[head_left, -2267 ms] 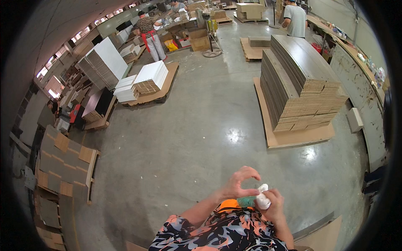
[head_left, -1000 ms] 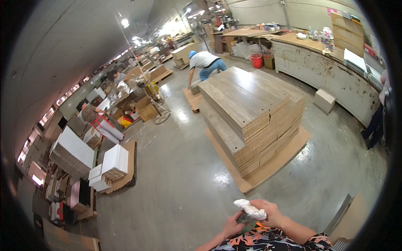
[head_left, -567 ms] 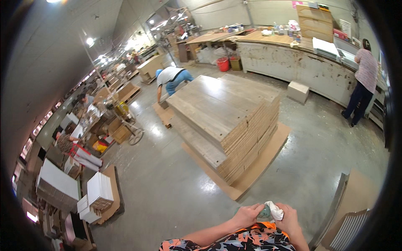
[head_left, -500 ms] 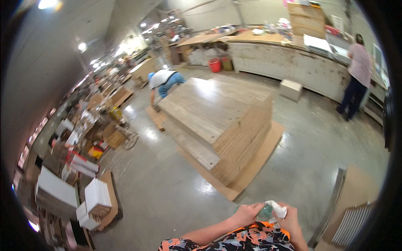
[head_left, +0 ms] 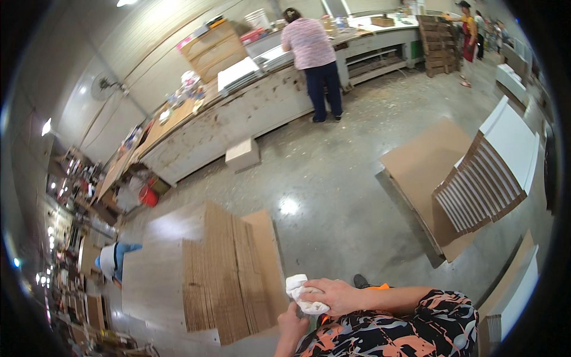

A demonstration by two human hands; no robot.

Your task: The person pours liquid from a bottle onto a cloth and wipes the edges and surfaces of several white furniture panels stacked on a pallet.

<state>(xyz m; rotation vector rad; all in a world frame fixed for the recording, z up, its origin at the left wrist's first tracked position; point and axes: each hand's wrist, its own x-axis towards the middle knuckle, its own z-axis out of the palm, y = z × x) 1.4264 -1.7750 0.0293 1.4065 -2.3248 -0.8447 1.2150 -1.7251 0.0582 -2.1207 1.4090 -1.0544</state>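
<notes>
A crumpled white cloth [head_left: 305, 294] is bunched in my right hand [head_left: 334, 296], whose fingers are closed around it. Just below and left of the cloth is my left hand [head_left: 290, 326], thumb up and fingers curled. Whatever the left hand grips is hidden behind its fingers and the cloth. Both hands are close together in front of my patterned shirt. Left of them stands a tall stack of wood-grain boards [head_left: 160, 268] with brown layered edges, resting on a cardboard sheet [head_left: 270, 256].
A stack of white panels [head_left: 508, 149] lies on a brown board [head_left: 425, 157] at the right. Along the back runs a long worn workbench [head_left: 232, 116], where a person [head_left: 312, 59] in a pink top stands. Another person [head_left: 113, 259] bends beyond the board stack. A pale box [head_left: 242, 154] sits on the floor.
My view has swung to the right, so the board stack now lies at the left. The green translucent object seen at my left hand no longer shows. The white cloth stays in my right hand.
</notes>
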